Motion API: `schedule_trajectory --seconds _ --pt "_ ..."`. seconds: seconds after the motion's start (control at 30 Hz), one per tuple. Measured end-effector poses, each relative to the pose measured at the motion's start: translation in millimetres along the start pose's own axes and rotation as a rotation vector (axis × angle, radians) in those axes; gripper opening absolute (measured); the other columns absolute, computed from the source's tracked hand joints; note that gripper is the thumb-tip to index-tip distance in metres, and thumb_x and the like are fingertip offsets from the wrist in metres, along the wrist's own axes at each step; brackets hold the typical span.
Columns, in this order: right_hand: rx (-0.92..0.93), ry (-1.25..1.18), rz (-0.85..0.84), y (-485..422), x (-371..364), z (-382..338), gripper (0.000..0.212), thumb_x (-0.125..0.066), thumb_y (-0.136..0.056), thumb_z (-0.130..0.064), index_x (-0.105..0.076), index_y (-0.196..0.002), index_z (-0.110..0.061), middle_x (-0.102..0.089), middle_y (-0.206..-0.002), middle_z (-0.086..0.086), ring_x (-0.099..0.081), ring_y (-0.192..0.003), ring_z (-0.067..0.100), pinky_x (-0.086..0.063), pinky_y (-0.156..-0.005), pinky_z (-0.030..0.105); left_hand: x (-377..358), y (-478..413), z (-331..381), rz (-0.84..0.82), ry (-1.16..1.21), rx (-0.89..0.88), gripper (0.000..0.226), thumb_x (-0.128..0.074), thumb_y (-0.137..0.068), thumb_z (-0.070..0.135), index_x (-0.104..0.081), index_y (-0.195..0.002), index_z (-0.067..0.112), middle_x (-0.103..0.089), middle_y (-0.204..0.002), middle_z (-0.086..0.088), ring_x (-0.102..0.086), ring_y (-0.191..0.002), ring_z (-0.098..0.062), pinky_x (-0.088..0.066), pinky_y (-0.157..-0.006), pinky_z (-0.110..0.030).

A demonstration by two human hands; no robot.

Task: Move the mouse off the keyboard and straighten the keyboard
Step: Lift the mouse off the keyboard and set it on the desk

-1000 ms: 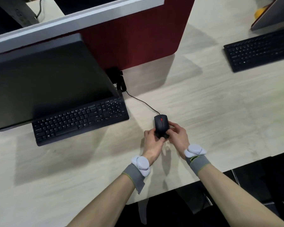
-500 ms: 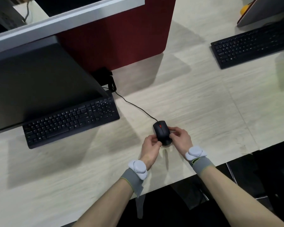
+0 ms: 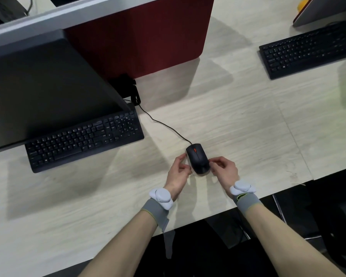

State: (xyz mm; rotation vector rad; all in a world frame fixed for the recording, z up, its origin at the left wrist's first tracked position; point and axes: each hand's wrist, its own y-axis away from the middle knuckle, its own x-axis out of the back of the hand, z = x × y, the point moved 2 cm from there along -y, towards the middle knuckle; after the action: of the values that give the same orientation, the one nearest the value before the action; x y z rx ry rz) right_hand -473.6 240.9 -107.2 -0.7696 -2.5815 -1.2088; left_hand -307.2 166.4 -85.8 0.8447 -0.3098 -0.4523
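Your left hand [image 3: 177, 170] had let go, fingers slack beside the one mouse [image 3: 198, 158] on the desk [image 3: 248, 126]; your right hand [image 3: 225, 169] touched it, grip unclear. You had two keyboards: near keyboard [image 3: 84, 139] to the mouse's left, far keyboard [image 3: 308, 48].

We record keyboard [image 3: 84, 139]: black, full-size, flat on tabletop [image 3: 228, 116], skewed, right end farther from near edge. We record mouse [image 3: 197, 158]: black, wired, red wheel, flat on tabletop, well right of keyboard, nose angled away-left.
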Motion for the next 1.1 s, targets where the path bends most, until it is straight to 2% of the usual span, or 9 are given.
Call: schedule_trajectory --seconds 0.2,0.37,0.47,0.6,0.87,0.97,1.1 --pt "0.026 -0.030 0.011 0 -2 1 0.014 -0.068 -0.087 -0.022 -0.079 -0.095 -0.020 -0.076 -0.088 0.006 -0.066 -0.078 0.019 -0.054 -0.080 0.038 0 0 2 -0.028 0.003 -0.015 0.068 -0.054 -0.088 -0.003 -0.046 -0.150 0.024 -0.063 -0.094 -0.007 -0.060 -0.094 -0.018 -0.049 -0.094 -0.031" --pt "0.027 -0.022 0.017 0 -3 1 0.014 -0.069 -0.086 -0.023 -0.080 -0.095 -0.021 -0.077 -0.093 0.005 -0.068 -0.084 0.020 -0.056 -0.082 0.038 3 -2 2 -0.045 0.008 -0.024 0.070 -0.051 -0.085 -0.005 -0.046 -0.149 0.024 -0.063 -0.090 -0.013 -0.059 -0.090 -0.022 -0.048 -0.087 -0.032" --pt "0.032 -0.016 0.014 -1 -4 2 0.015 -0.069 -0.086 -0.024 -0.080 -0.096 -0.022 -0.077 -0.095 0.005 -0.068 -0.086 0.019 -0.056 -0.084 0.038 3 -3 0 -0.042 0.011 -0.022 0.069 -0.052 -0.085 -0.001 -0.048 -0.148 0.027 -0.065 -0.089 -0.012 -0.062 -0.091 -0.021 -0.050 -0.089 -0.034" --pt "0.030 -0.033 0.016 -1 -4 3 0.014 -0.068 -0.089 -0.023 -0.079 -0.098 -0.021 -0.076 -0.097 0.008 -0.065 -0.083 0.017 -0.054 -0.084 0.039 2 -2 -2 -0.037 0.036 -0.021 0.066 -0.052 -0.083 0.002 -0.050 -0.144 0.028 -0.066 -0.094 -0.012 -0.063 -0.095 -0.024 -0.050 -0.100 -0.043" --pt "0.022 -0.025 0.040 1 -5 3 0.014 -0.068 -0.087 -0.027 -0.079 -0.095 -0.024 -0.077 -0.095 0.004 -0.068 -0.086 0.019 -0.054 -0.080 0.034 2 -5 -5 -0.037 0.043 -0.022 0.064 -0.051 -0.084 0.002 -0.052 -0.141 0.030 -0.068 -0.093 -0.009 -0.068 -0.099 -0.030 -0.052 -0.102 -0.042" --pt "0.000 -0.005 0.036 1 -5 4 0.019 -0.067 -0.082 -0.037 -0.078 -0.093 -0.028 -0.077 -0.093 0.001 -0.071 -0.089 0.022 -0.058 -0.084 0.040 1 -7 -7 -0.033 0.038 -0.030 0.061 -0.052 -0.087 0.002 -0.052 -0.141 0.030 -0.068 -0.094 -0.008 -0.069 -0.103 -0.031 -0.053 -0.103 -0.042" --pt "-0.004 0.030 0.041 2 -4 4 0.022 -0.063 -0.076 -0.047 -0.077 -0.089 -0.035 -0.076 -0.091 -0.004 -0.071 -0.086 0.018 -0.059 -0.085 0.043 2 -10 -11 -0.036 0.054 -0.026 0.060 -0.055 -0.085 0.005 -0.052 -0.139 0.031 -0.068 -0.093 -0.006 -0.067 -0.094 -0.022 -0.053 -0.102 -0.044"
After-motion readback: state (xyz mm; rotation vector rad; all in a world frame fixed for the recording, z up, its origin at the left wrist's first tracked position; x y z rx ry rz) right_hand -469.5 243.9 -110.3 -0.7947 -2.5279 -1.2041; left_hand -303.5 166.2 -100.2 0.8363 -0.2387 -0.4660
